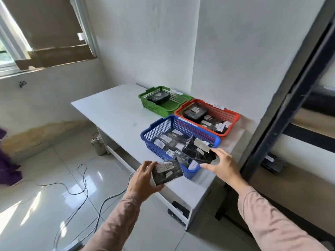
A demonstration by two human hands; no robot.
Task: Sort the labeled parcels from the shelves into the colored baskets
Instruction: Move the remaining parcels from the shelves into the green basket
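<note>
Left hand [143, 180] grips a flat black parcel [167, 172] at its left end, fingers curled over the top edge and thumb underneath. It's held in the air just off the near corner of the blue basket [159, 127]. The handwritten white label faces up and looks like "RETURN". Its long axis runs roughly left-right, far end tipped toward the basket. Right hand [224, 165] has its fingers spread and fairly straight, with thumb and forefinger touching the right edge of a second black parcel [195, 153]. That one lies tilted over the blue basket's near-right corner, on top of the parcels already inside. Can't tell if the hand carries any of its weight. Parcels are glossy crinkled black plastic wrap, thin and rectangular, so probably slippery. Baskets are rigid plastic mesh with handle cut-outs. The red basket [233, 117] sits touching the blue one behind it, and the green basket [154, 105] is beyond that, all on the white worktop [112, 109]. Basket tags are too small to read, so the RETURN parcel's target is unclear. If it's red or green, the left hand has to reach forward past the blue basket. Dark metal shelves [290, 98] stand on the right.
</note>
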